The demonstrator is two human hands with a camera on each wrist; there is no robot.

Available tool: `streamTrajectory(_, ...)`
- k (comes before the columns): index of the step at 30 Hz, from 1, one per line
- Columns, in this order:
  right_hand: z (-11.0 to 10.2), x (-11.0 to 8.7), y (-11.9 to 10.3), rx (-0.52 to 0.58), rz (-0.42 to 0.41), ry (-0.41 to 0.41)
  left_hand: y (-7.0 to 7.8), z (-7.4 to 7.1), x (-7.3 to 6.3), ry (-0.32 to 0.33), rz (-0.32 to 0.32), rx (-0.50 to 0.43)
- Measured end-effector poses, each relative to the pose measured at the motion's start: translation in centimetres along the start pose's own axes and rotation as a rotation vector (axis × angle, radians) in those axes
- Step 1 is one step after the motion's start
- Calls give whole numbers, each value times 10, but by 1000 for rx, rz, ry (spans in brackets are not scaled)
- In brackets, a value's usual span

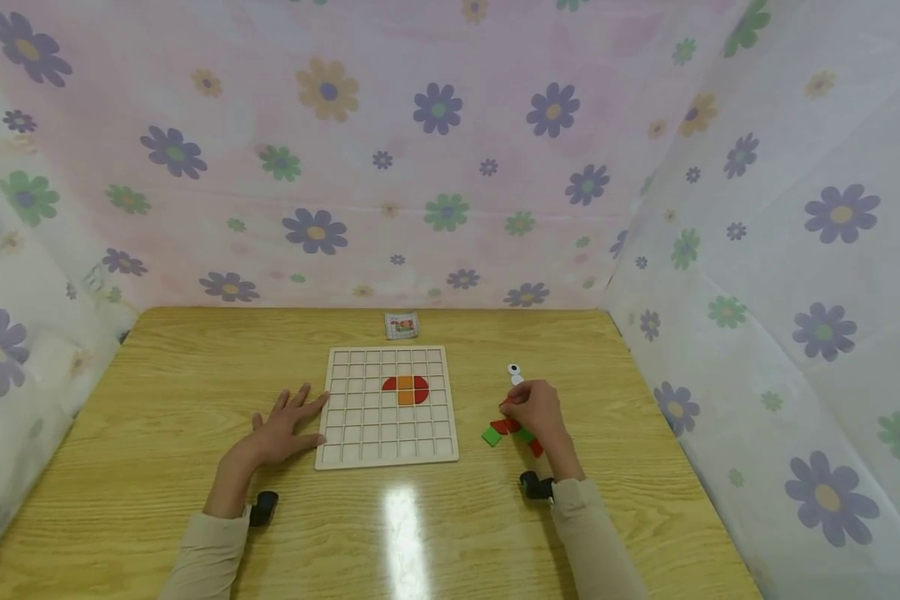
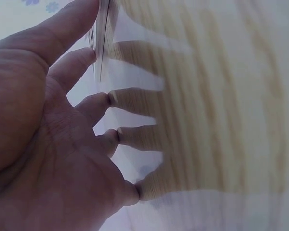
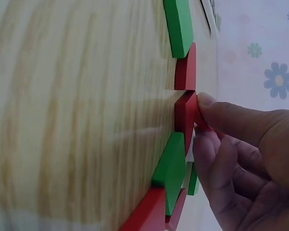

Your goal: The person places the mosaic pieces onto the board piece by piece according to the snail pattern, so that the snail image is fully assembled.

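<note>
Beige sleeves enter at bottom L & bottom R of the head frame, black wrist cam by each, over wood-grain table. L hand, lower L of ctr: not gripping, fingers splayed, fingertips on tabletop, thumb & index at L edge of wooden grid board. R hand, R of ctr: pinches a red piece btwn thumb & fingers, just above loose red & green pieces, incl. green square. Board, ctr frame, holds 2 stacked orange squares w/ 3 red quarter-circles: 1 at upper L, 2 on R. White disc w/ black dot just beyond R hand. Pic card past board's top edge; flower-print sheet fills upper frame.
</note>
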State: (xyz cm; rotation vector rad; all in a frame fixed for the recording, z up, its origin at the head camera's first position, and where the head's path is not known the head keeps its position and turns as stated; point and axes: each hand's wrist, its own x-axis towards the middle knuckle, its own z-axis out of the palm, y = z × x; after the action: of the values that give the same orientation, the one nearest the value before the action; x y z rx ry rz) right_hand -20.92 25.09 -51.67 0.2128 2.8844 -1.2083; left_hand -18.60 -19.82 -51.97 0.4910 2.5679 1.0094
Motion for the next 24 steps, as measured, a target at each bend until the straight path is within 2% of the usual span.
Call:
streamTrajectory(6, 3, 0, -3, -15, 0, 15, 2, 1, -1, 8, 8, -18)
streamTrajectory(14, 11, -4, -5, 95, -36, 23, -1, 1, 0, 9, 20, -19)
streamTrajectory(19, 12, -7, -10, 268, -31, -63, 2, 0, -1, 10, 17, -25)
streamTrajectory(24, 11, -11, -18, 275, -67, -172, 2, 0, -1, 8, 17, -27)
